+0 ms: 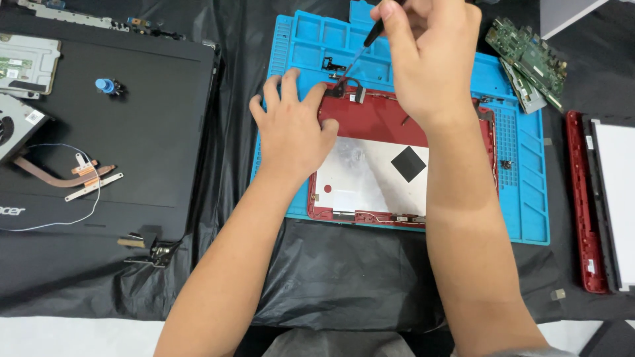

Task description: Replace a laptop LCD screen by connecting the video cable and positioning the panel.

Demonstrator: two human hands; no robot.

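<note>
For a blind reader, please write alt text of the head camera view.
A right hand holds a screwdriver at the hinge corner of a red laptop lid on a blue mat, the left hand pressing the lid. A black laptop lies left.

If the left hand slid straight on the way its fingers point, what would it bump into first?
The left hand lies flat on the red plastic laptop lid, fingers pointing away from the person. Going straight on, it would probably first meet the small black metal hinge bracket at the lid's top edge, where the thin black screwdriver tip works, though depth is unclear.
</note>
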